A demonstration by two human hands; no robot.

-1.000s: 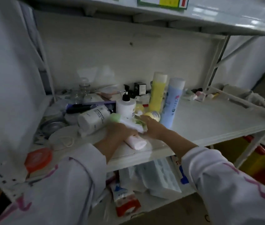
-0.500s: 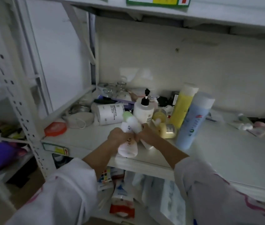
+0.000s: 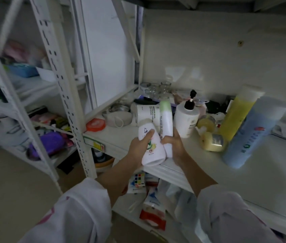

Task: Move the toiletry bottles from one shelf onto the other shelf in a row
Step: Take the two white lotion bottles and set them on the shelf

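The shelf [image 3: 200,160] carries a blue bottle [image 3: 254,132] at 3 o'clock. Left hand [image 3: 138,146] fingers wrap a white bottle [image 3: 152,146]; right hand [image 3: 173,146] fingers grip a green-capped tube [image 3: 166,120]. Held touching at 6 o'clock, either may slip.

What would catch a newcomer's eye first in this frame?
The two hands at center, each lifting a bottle off the shelf edge: the left hand grips a white bottle with a floral label, the right hand a slim green-capped bottle. To the right stand a tall yellow bottle and a light blue bottle.
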